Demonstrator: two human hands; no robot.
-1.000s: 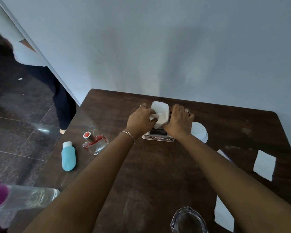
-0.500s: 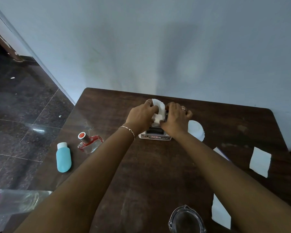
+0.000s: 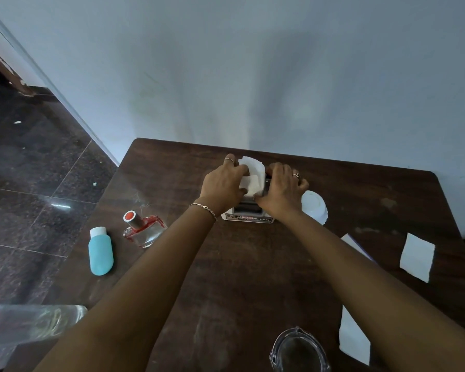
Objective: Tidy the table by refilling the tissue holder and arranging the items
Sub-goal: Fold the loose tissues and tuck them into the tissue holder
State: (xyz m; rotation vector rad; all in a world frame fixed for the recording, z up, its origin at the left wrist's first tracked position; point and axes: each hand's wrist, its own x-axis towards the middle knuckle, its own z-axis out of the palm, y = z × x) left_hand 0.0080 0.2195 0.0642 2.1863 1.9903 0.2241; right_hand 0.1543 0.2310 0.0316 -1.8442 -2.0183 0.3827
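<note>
Atop the tissue holder (image 3: 249, 216) — white tissues (image 3: 253, 180), folded, top edge curling.

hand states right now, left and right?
Left hand: curled, holding the folded tissues at the tissue holder.
Right hand: curled, holding the same tissues.

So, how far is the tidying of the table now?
Nothing looks finished yet. In hand: the left hand and right hand hold tissues at the tissue holder, sticking out above it. Left: loose tissues lie on the table at right; the blue bottle and perfume bottle sit unarranged at left.
</note>
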